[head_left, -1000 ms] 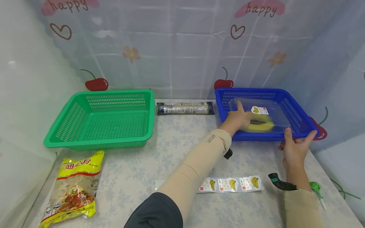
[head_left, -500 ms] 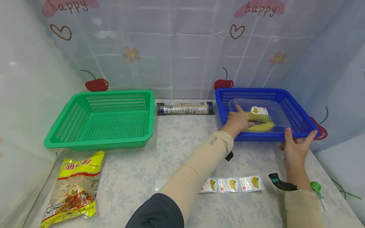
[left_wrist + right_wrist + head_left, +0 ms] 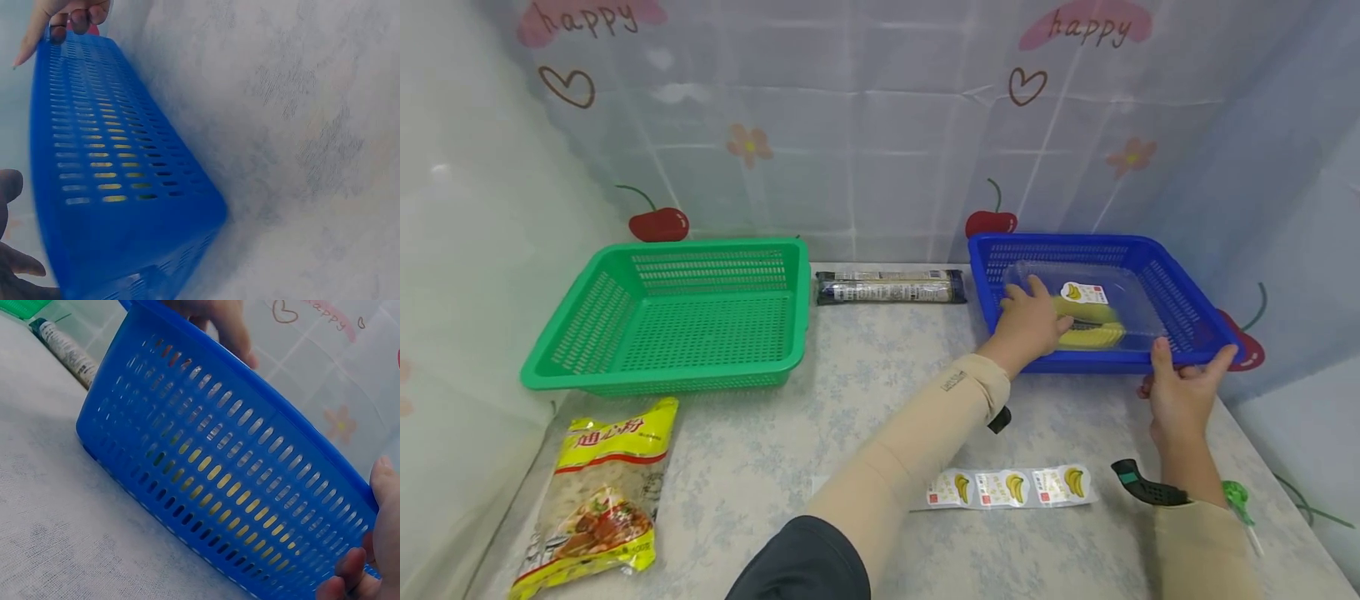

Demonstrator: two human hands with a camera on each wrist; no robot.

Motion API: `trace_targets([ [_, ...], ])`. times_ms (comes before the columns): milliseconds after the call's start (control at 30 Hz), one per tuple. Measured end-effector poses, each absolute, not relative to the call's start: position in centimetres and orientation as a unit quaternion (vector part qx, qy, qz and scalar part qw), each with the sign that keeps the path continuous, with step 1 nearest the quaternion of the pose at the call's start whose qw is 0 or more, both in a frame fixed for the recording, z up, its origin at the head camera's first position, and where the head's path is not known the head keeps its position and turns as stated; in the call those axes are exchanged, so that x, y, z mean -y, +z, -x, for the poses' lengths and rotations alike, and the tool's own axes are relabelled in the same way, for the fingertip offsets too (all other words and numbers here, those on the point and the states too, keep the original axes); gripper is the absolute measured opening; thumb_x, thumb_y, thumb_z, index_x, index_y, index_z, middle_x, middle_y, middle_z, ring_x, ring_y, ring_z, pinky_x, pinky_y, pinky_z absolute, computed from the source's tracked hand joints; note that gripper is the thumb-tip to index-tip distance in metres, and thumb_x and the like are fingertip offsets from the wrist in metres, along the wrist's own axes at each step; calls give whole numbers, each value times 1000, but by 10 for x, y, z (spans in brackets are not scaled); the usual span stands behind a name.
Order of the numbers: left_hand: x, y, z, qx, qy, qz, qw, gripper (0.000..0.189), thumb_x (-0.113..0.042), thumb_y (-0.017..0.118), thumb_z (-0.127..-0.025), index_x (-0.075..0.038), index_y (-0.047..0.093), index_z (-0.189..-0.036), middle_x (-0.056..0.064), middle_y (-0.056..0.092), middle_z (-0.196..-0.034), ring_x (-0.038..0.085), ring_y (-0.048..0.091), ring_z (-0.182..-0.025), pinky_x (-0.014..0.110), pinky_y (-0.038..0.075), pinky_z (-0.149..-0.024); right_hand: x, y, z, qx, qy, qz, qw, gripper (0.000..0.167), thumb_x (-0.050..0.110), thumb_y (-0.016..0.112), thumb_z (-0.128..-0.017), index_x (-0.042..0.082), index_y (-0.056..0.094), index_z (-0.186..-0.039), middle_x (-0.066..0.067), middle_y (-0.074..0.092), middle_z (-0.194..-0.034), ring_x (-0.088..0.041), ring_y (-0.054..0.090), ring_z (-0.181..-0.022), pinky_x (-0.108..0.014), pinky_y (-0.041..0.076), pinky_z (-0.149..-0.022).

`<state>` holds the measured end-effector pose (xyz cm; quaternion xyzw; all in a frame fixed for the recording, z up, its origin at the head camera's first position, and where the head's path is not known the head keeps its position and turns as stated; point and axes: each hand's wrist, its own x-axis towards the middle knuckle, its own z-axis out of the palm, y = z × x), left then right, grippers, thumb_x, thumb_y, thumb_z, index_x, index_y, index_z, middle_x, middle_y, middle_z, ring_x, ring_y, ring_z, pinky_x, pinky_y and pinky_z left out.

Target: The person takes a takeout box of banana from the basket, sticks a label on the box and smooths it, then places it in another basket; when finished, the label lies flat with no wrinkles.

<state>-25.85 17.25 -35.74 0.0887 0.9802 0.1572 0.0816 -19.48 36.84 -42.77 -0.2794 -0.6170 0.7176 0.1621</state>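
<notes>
A clear plastic box of bananas with a banana label on its lid lies in the blue basket. My left hand is over the basket's left side, its fingers loosely spread at the box's left end. My right hand holds the basket's front right corner, thumb at the rim and fingers curled against the outer wall. In the right wrist view, yellow shows through the slots of the basket's wall, with the right hand at the right edge.
A green basket stands on the left, with a yellow noodle bag in front. A dark wrapped pack lies between the baskets. A strip of banana stickers lies partly behind my left forearm; a green lollipop is at the right.
My left hand's fingers have lifted and spread at the box's left end, where one finger pointed along it before. The right hand stays at the basket's corner, and the box keeps its place.
</notes>
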Motion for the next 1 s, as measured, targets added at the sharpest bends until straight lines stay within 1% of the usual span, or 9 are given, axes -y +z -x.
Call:
trace_targets([
  [200,-157,-338,244,-963,222,-140,65,77,-62,38,-100,-24,9,-161,7,16,-166,22,28,-150,32,44,-110,-373,-425,193,646,696,273,154,101,47,63,-90,52,-17,-151,6,43,-65,-12,46,-47,-22,45,-47],
  [300,-141,-329,233,-954,236,-178,58,75,-63,36,-100,-28,7,-161,4,13,-167,21,24,-152,35,44,-111,-373,-426,193,694,643,280,162,97,51,61,-91,49,-14,-153,6,41,-69,-8,43,-55,-20,40,-48],
  [433,-108,-320,214,-943,247,-218,39,74,-63,35,-100,-33,5,-160,2,12,-167,22,21,-153,41,42,-113,-365,-427,190,771,523,292,218,86,57,56,-93,38,3,-158,6,38,-75,-5,38,-64,-19,33,-52],
  [567,-69,-320,191,-935,259,-243,-2,71,-60,37,-101,-35,6,-160,5,14,-167,25,19,-154,47,40,-114,-345,-419,185,808,452,265,270,69,54,54,-96,31,25,-154,7,38,-74,-6,36,-62,-24,30,-56],
  [700,-30,-328,171,-933,267,-235,-57,67,-53,41,-102,-35,12,-160,10,19,-165,29,20,-153,51,36,-116,-318,-403,176,852,393,199,283,58,48,56,-97,25,42,-148,9,42,-80,-6,38,-61,-23,31,-56],
  [833,4,-339,157,-937,270,-197,-102,66,-48,45,-101,-36,16,-159,13,21,-164,32,19,-152,56,31,-117,-287,-385,164,895,337,106,272,54,42,58,-97,21,47,-146,3,51,-89,-4,42,-62,-22,33,-53],
  [867,12,-342,154,-939,268,-185,-110,66,-47,45,-101,-36,16,-159,13,21,-164,34,18,-152,58,29,-118,-278,-381,161,904,324,80,268,55,41,59,-97,20,47,-146,0,54,-93,-6,46,-66,-24,34,-54],
  [933,26,-349,148,-946,257,-159,-119,66,-49,45,-100,-39,15,-159,12,19,-164,35,15,-153,62,24,-118,-262,-375,155,918,301,27,257,56,39,59,-97,17,47,-147,-8,59,-102,-13,54,-75,-30,40,-57],
  [1000,38,-354,141,-953,240,-135,-124,67,-52,45,-99,-46,12,-158,11,17,-165,36,10,-154,68,18,-117,-246,-371,150,926,279,-23,251,59,39,61,-96,14,47,-147,-16,62,-113,-25,59,-89,-43,46,-64],
])
